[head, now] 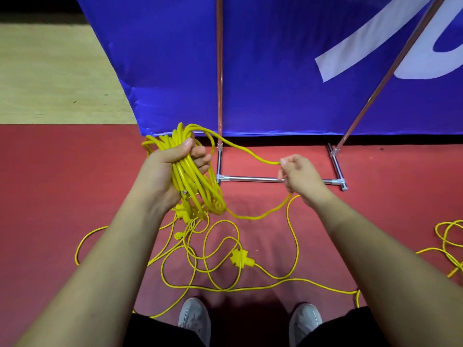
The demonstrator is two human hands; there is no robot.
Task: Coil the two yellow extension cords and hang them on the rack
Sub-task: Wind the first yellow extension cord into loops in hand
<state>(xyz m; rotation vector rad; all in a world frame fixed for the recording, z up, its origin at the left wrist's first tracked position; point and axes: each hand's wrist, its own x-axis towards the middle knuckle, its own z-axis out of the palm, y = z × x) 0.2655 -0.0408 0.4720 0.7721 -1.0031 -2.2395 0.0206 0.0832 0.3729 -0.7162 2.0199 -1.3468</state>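
**Yellow cord half coiled in the left hand, the rest loose on the red floor**

The yellow cord (193, 176) is gathered into a bundle of loops in the left hand (172, 164), whose fingers are closed around the middle of the bundle, thumb up at the top. The bundle's long axis runs near to far with a slight tilt: its upper loops rise toward the blue banner (275, 66), and its lower loops hang down to the right of the wrist. A plug end dangles under the bundle, close to the forearm.

From the top of the bundle one strand runs right to the right hand (298, 176), which pinches it between thumb and fingertips, the other fingers curled in. The strand passes through this hand and drops below it in a slack curve back toward the bundle's lower end.

The uncoiled part of the cord (220, 261) lies on the red floor (50, 196) in tangled loops between the arms, near the two grey shoes (194, 316). A joined plug and socket (241, 259) lies among the loops, its long axis pointing left to right. More yellow cord (448, 236) lies at the right edge; I cannot tell whether it is the same cord.

The metal rack (263, 179) stands far of the hands, its base bar running left to right, its poles rising in front of the banner.
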